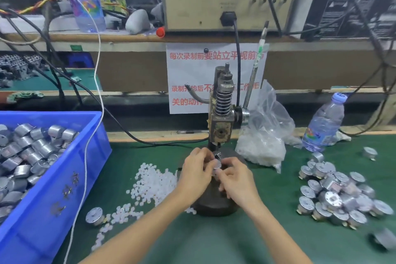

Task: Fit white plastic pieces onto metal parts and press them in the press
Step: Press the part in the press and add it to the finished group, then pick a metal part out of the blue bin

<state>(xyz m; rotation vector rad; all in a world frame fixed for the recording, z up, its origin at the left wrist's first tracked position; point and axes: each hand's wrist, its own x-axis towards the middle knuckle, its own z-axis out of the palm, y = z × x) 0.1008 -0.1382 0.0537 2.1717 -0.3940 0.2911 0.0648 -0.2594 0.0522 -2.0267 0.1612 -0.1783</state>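
Both hands meet over the dark round base of the hand press [220,113], just below its ram. My left hand [196,169] and my right hand [236,178] together pinch one small round metal part [216,166] between their fingertips. Whether a white piece sits on it I cannot tell. Loose white plastic pieces [152,182] lie heaped on the green mat left of the press. A pile of metal parts [338,195] lies on the right. One single metal part [95,216] lies at the front left.
A blue crate [70,178] full of metal parts stands on the left. A clear bag of white pieces [263,135] leans right of the press, next to a water bottle [325,124]. The press lever [255,70] points up. A white cord [85,156] hangs over the crate.
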